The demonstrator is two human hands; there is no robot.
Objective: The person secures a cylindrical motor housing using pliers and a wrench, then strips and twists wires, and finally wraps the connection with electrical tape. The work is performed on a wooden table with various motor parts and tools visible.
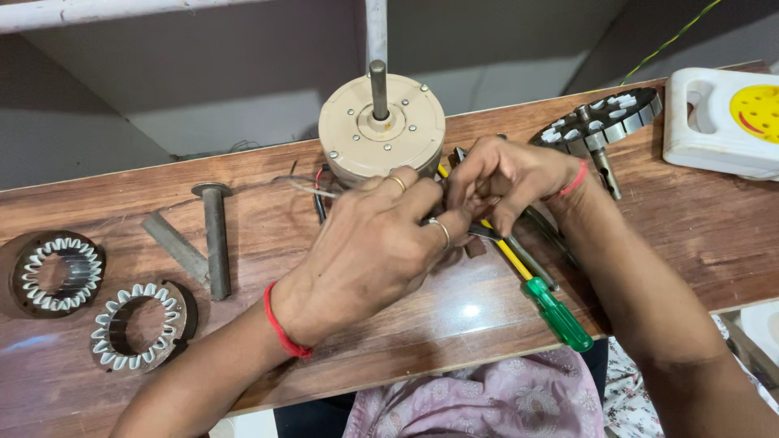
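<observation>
Beige motor just beyond left hand and right hand.

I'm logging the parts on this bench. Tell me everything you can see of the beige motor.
The motor is a round, flat, beige housing, painted metal by its look, with small screws ringed around its top face and a raised centre hub. A grey steel shaft stands upright from the hub. It sits upright at the back edge of the wooden bench. Thin wires leave its lower front side toward the left hand and right hand, which meet just in front of it. Whether they touch the housing is unclear.
</observation>
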